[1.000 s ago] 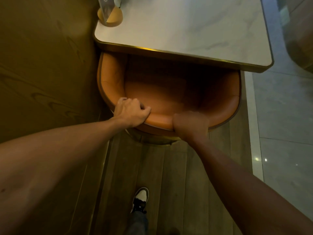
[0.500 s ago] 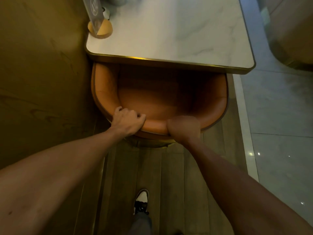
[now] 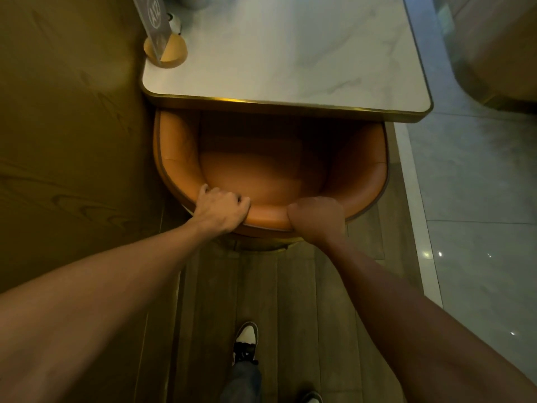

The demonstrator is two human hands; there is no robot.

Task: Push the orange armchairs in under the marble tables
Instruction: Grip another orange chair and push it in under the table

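Note:
An orange leather armchair (image 3: 261, 175) with a curved back stands below me, its front part hidden under a white marble table (image 3: 290, 59) with a brass edge. My left hand (image 3: 220, 209) grips the top rim of the chair's back, fingers curled over it. My right hand (image 3: 318, 219) grips the same rim a little to the right. Both arms are stretched forward.
A wood-panelled wall (image 3: 66, 141) runs close along the chair's left side. A table number sign on a round wooden base (image 3: 165, 48) stands on the table's left corner. Grey tiled floor (image 3: 479, 199) lies to the right, wooden planks under my shoe (image 3: 247, 341).
The chair and table have shifted lower in the view while my hands keep the same grip on the back rim. How far the seat sits under the table looks about the same.

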